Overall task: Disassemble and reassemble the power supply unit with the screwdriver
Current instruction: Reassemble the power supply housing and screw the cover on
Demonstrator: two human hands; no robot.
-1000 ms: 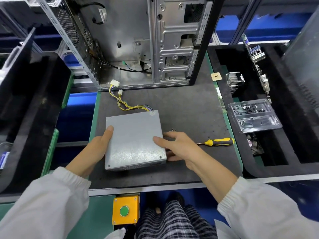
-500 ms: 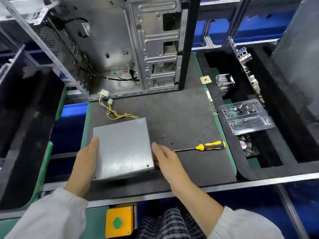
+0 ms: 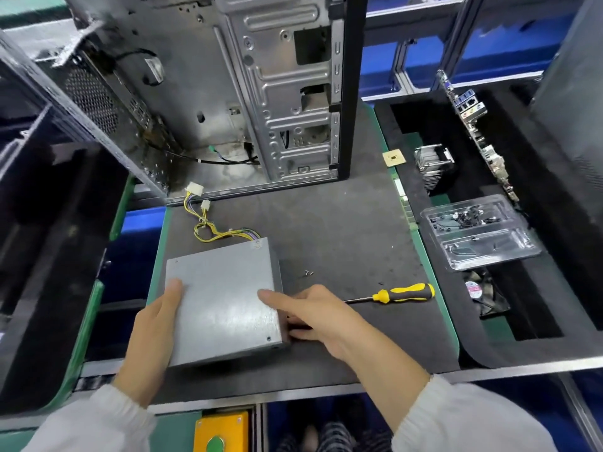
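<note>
Dark mat point(image 3: 342, 230) carries the power supply unit point(image 3: 225, 301), left hand point(image 3: 156, 324) and right hand point(image 3: 313, 314) gripping opposite edges.

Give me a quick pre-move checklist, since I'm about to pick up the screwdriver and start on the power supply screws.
1. Power supply unit out of the computer case, on the black mat: ok.
2. Unit steadied: left hand and right hand grip its two sides: ok.
3. Screwdriver free and unobstructed, on the mat right of the unit: ok.
4. A hand free for the tool: not ok, both hold the unit.
5. Loose screws safely contained: not ok, they lie on the mat, not in the clear parts tray.
6. Yellow cable bundle clear of the work: ok, it trails from the far end.
</note>
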